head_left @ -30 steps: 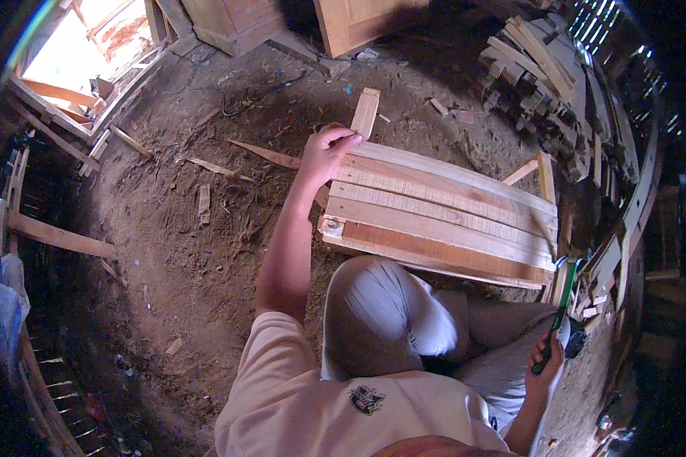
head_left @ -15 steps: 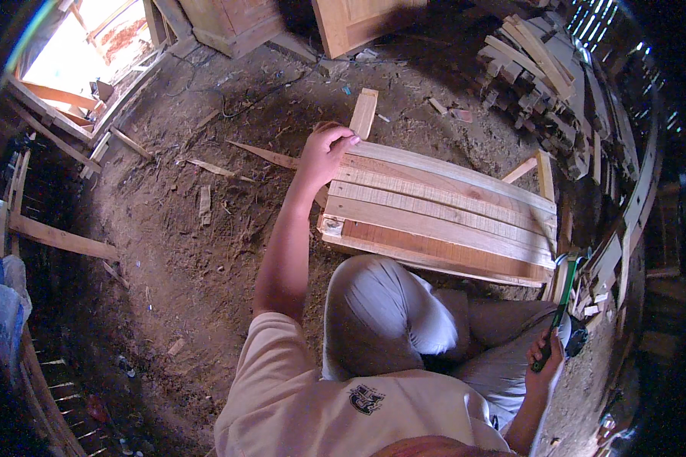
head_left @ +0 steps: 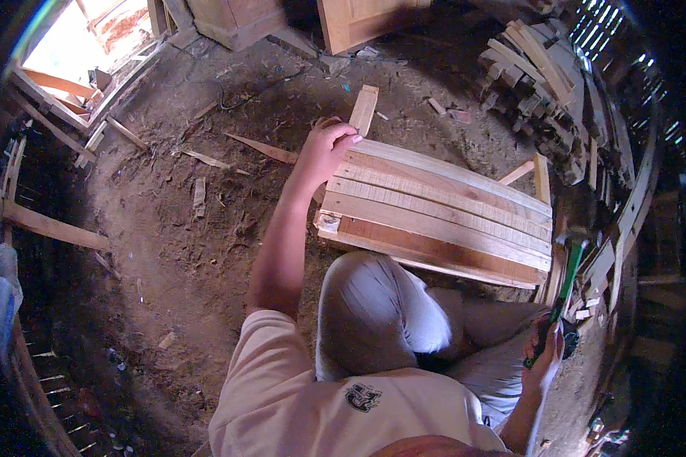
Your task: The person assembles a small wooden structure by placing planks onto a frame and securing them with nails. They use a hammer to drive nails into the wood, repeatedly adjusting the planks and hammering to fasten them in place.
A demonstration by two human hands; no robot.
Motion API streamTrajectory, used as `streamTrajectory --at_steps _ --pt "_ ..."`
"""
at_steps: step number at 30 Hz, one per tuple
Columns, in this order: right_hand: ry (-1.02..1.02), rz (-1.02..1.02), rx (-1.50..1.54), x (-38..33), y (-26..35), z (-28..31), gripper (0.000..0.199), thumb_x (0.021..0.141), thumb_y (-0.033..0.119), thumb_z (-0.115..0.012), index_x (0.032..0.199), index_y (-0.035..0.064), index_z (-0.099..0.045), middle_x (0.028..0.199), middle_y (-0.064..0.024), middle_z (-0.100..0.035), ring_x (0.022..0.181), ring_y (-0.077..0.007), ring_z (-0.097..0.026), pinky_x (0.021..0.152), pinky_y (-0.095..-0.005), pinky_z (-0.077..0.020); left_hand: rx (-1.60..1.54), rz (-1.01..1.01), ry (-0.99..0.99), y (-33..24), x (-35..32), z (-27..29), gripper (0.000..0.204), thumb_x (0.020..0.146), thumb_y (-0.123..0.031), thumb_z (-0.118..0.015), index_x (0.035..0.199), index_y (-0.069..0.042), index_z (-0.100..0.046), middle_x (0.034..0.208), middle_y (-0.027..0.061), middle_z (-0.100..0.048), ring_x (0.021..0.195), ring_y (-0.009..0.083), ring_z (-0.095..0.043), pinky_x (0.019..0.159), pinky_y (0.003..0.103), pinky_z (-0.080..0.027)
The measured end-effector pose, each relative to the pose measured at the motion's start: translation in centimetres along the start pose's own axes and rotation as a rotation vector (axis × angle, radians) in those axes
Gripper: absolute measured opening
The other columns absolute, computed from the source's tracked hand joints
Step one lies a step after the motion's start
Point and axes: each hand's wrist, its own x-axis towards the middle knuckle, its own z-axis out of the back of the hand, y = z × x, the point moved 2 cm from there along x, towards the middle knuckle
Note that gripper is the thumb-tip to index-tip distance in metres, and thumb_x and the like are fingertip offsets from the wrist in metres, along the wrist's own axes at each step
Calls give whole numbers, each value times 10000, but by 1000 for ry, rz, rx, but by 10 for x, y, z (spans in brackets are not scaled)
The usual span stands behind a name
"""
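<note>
In front of my knees lies a slatted wooden frame point(head_left: 442, 206), built of pale parallel boards with a reddish-brown board set lower along its near side. My left hand point(head_left: 331, 145) is closed on the frame's far left corner, thumb on top and its other fingers mostly hidden. Beside that hand a short wooden post point(head_left: 364, 110) sticks out from the frame. At the right, my right hand point(head_left: 543, 350) grips a hammer point(head_left: 568, 282) by its green handle. The hammer's dark head points away from me, close to the frame's right end, and is hard to make out.
A pile of cut timber point(head_left: 530, 72) lies at the far right. Wood offcuts point(head_left: 587, 305) are heaped beside the hammer. Loose wood strips point(head_left: 206, 160) lie on the dirt floor point(head_left: 175, 259) at left. Wooden panelled furniture point(head_left: 373, 23) stands at the back.
The hammer has turned more upright, and its head now shows beyond the frame's right end. My right hand has shifted slightly. My left hand keeps its hold on the corner.
</note>
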Motion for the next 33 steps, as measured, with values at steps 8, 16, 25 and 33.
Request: streamTrajectory --at_steps 8,16,25,33 --pt "528 176 -345 14 46 -132 229 999 108 -610 1189 31 -507 744 -23 -575 577 -101 -540 516 -254 -427 -81 119 101 -11 4 1 139 904 -119 -739 955 8 -713 902 144 -674 872 318 -631 802 409 -493" --pt "678 539 -893 30 79 -262 386 1006 112 -588 1379 21 -549 804 -204 -668 638 -344 -623 656 -424 -513 -126 -10 -12 -2 -3 0 47 871 -68 -725 877 -23 -713 900 123 -689 931 328 -623 901 422 -446" --pt "591 836 -976 25 80 -296 439 1002 70 -544 1441 52 -553 1105 -333 -658 1022 -481 -657 853 -481 -529 -58 -81 -53 4 -5 -1 68 867 -96 -729 883 -32 -711 903 127 -698 920 340 -633 904 424 -428" --pt "589 1074 -969 25 64 -297 462 966 38 -568 1427 24 -548 867 -275 -685 731 -440 -687 654 -516 -543 -47 -78 -17 10 -3 -4 42 869 -75 -728 883 -38 -714 893 117 -679 912 337 -631 899 426 -429"
